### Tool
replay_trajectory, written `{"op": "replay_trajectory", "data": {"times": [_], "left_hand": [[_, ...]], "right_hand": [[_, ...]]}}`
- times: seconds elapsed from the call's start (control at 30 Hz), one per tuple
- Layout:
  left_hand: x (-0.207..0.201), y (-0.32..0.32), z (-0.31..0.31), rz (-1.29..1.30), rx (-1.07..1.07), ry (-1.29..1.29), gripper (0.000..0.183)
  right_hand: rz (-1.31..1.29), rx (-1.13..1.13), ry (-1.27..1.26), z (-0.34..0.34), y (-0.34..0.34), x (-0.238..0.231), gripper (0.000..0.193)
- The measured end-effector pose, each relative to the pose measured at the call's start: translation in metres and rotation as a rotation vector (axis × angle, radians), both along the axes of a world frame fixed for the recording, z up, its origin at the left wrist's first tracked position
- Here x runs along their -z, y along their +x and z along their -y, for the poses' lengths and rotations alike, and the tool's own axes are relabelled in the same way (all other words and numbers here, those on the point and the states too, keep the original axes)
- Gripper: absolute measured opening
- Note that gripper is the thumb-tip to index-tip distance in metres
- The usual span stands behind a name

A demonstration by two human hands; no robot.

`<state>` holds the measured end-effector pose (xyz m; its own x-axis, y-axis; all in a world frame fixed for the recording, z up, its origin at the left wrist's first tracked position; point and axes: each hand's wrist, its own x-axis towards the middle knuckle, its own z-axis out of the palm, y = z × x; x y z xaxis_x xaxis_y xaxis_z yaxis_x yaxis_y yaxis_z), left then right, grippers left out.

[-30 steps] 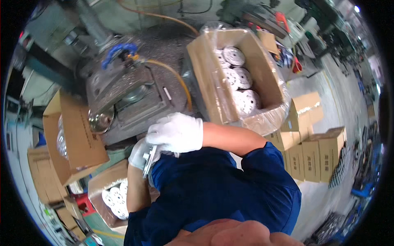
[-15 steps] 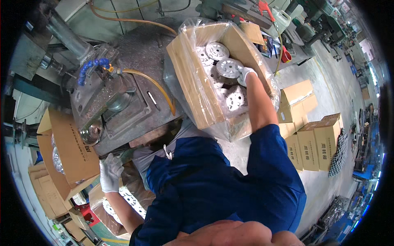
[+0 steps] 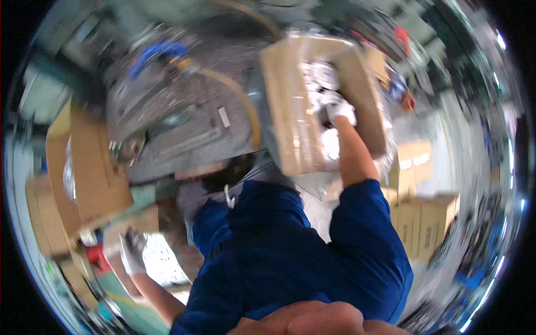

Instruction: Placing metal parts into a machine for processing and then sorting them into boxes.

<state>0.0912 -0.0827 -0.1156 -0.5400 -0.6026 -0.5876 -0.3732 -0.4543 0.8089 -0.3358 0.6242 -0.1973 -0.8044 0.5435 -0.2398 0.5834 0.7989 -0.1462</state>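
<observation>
Right gloved hand (image 3: 343,111) was down inside plastic-lined carton (image 3: 285,109), among perforated metal discs (image 3: 321,75)! Left gloved hand (image 3: 132,252) hung at lower carton (image 3: 146,220), beside pale discs (image 3: 166,263); blur, so couldn't tell whether either gripped anything.

On the dark worktable (image 3: 219,56), a small white stick (image 3: 224,117) lies near a curved yellowish hose (image 3: 241,96); farther left is a blue hose (image 3: 158,54), quite blurred. At the right, several brown cartons (image 3: 412,226) stand together on the grey floor (image 3: 444,131).
</observation>
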Motion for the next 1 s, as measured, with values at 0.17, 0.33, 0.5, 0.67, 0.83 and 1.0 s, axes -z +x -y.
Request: {"op": "replay_trajectory", "data": {"times": [0.17, 0.33, 0.5, 0.67, 0.83, 1.0], "left_hand": [[0.037, 0.110, 0.047, 0.050, -0.304, -0.410, 0.059], [0.082, 0.233, 0.068, 0.744, -0.284, -0.679, 0.063], [0.128, 0.208, 0.086, 0.884, -0.263, -0.633, 0.078], [0.119, 0.153, 0.095, 1.221, -0.272, -0.626, 0.079], [0.129, 0.126, 0.025, 1.195, -0.048, -1.083, 0.070], [0.117, 0.082, -0.068, 0.963, -0.167, -1.143, 0.072]], "right_hand": [[0.122, -0.501, 0.023, -0.027, -0.030, -0.003, 0.039], [-0.152, -0.246, -0.717, -0.053, -0.038, -0.102, 0.055], [-0.513, -0.824, -0.271, 0.048, 0.049, -0.210, 0.041], [0.022, -1.170, -0.593, 0.140, 0.097, -0.222, 0.069], [0.113, -1.182, -0.658, 0.157, 0.124, -0.224, 0.069], [0.132, -1.200, -0.628, 0.188, 0.139, -0.227, 0.069]]}}
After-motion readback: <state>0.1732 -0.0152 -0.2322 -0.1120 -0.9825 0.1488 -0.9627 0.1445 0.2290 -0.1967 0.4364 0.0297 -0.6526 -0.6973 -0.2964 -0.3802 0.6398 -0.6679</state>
